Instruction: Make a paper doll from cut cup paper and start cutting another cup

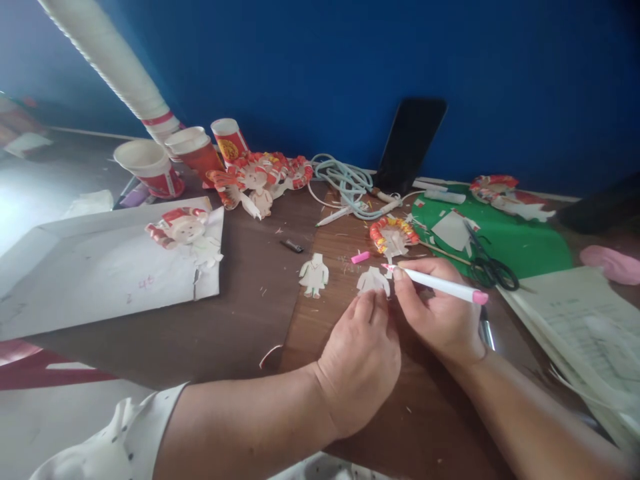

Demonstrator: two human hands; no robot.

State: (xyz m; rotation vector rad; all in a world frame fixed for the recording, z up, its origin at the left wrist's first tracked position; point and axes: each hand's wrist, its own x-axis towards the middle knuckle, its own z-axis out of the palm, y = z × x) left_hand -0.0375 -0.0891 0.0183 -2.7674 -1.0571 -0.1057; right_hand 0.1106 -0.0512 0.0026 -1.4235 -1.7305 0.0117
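Observation:
My right hand [435, 307] is closed round a white felt-tip pen [443, 283] with a pink end, its pink tip close above a small white paper cutout [373, 280] shaped like a doll's body. The bunched fingers of my left hand [365, 360] press the lower edge of that cutout against the table. A pink pen cap [360, 257] lies just behind it. To the left is a second body-shaped cutout [314, 275]. Behind the pen tip rests a ring of red and yellow paper [394, 235] with white paper inside.
Scissors [487, 267] lie on green card [530, 240] at right, beside written sheets [575, 333]. A dark phone [413, 143] leans on the blue wall near a coiled cable [345, 183]. Paper cups [150, 167] and a paper doll [187, 233] on a white board [115, 267] are at left.

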